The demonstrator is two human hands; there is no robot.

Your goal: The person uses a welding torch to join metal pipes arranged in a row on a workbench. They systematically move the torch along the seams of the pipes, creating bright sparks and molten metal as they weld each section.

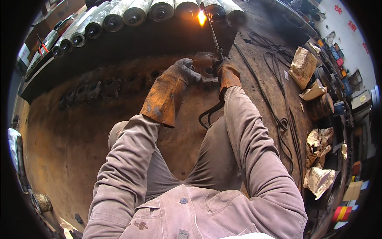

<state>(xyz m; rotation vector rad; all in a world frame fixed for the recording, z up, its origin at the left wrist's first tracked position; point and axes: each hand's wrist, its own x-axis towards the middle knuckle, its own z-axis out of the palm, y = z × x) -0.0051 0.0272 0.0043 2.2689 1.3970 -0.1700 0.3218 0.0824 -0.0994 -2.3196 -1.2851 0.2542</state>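
Note:
My right hand (223, 68), in a dark leather glove with an orange-brown cuff, is closed around the handle of a torch (215, 39). Its long thin metal neck reaches up to a row of grey metal rollers (161, 11). An orange flame (202, 18) burns near the torch's far end, and a roller end beside it is lit orange. To the left, my left hand (186, 71), in a matching glove, is loosely curled with its fingertips apart. Nothing shows in it. Behind both hands lies a flat metal plate with holes (209, 71), partly hidden by them.
The rollers rest along a dark raised steel edge (131, 42). Several dark holed plates (93, 89) lie in a row at left on the rusty surface (75, 139). Black cables (274, 75) run along the right, beside torn brown paper packets (303, 67). A dark hose (206, 117) loops below my right hand.

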